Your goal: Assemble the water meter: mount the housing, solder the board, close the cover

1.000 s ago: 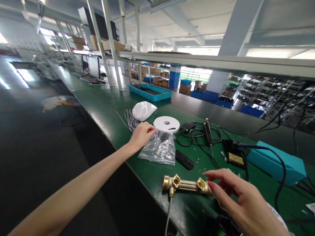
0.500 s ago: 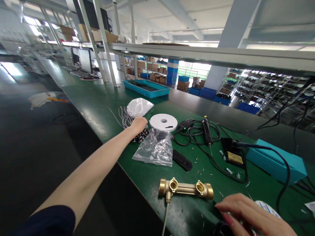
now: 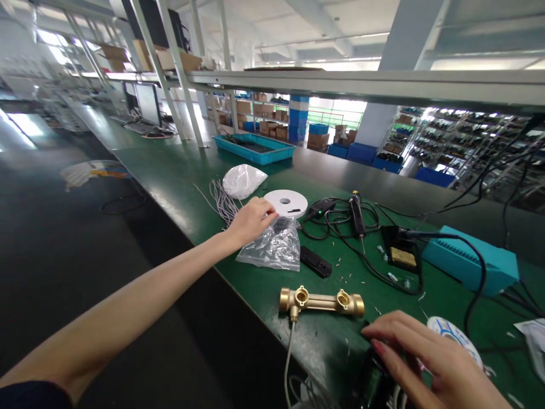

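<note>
My left hand (image 3: 252, 220) reaches over the clear plastic bag (image 3: 272, 253), beside the white reel (image 3: 286, 202). Its fingers are bent together; whatever they pinch, if anything, is hidden. Grey cables (image 3: 222, 201) lie behind that wrist. At the lower right, my right hand (image 3: 430, 352) curls round a glossy black housing (image 3: 372, 378), partly covered by the fingers and cut off by the frame. Between the hands lies a brass pipe fitting (image 3: 321, 302) with two round ports and a grey cable (image 3: 288, 358) running off the table edge.
A black plate (image 3: 315, 262) and small loose pins lie near the fitting. Beyond are an electric screwdriver (image 3: 356, 215), a soldering iron stand (image 3: 402, 257) and a teal soldering station (image 3: 472, 260). A white bag (image 3: 243, 180) and blue tray (image 3: 255, 149) stand farther back.
My left hand has moved right, from the cables and black connectors to above the clear bag. My right hand stays at the black housing, more of which now shows. The view has shifted slightly.
</note>
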`<state>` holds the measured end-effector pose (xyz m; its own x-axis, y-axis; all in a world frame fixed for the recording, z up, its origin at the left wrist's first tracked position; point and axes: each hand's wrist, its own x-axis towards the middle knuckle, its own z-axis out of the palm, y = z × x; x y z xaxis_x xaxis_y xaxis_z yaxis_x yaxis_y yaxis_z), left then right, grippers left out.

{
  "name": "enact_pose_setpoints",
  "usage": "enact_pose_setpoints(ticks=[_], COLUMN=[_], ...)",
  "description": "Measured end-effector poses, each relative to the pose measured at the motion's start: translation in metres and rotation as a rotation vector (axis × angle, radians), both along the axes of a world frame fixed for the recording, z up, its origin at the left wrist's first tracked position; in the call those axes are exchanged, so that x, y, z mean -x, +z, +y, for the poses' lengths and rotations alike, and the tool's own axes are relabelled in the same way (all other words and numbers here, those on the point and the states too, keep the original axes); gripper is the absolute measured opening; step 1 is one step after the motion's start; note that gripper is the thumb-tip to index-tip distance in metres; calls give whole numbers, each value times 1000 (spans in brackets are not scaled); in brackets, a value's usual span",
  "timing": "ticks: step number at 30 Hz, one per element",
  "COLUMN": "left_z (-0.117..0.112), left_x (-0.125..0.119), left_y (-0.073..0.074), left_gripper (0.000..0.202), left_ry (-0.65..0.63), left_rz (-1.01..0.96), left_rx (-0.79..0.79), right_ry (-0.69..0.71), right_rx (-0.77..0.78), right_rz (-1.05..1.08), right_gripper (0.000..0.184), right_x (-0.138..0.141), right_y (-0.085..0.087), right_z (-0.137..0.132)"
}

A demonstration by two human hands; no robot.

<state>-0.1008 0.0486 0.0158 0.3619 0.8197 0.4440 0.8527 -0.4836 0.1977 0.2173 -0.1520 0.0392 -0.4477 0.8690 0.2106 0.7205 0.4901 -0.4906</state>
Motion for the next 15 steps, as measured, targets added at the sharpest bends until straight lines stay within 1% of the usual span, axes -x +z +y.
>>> enact_pose_setpoints(ticks=[4,6,7,9,12,15], left_z=[-75,-97,-101,-97,-73,-55], left_x=[-33,-39,-39,-32,-15,-3], left_y=[1,-1,-2,-6,-10,-10], left_gripper=[25,20,18,17,16,17], left_ry=[-240,-294,-286,-223,-112,-71], left_rz=[24,43,44,39,38,78], left_rx=[111,135,131,105,64,40], right_ry=[12,8,4,5,5,-5], right_rx=[78,106,115,126,132,138], right_rz=[-17,-28,-37,-59,-79,-83], right_gripper=[19,21,21,21,20,22], right_x=[8,13,16,20,24,27], right_y=[-5,-8,-9,-10,-6,-2], right_z=[0,2,3,3,1,-2])
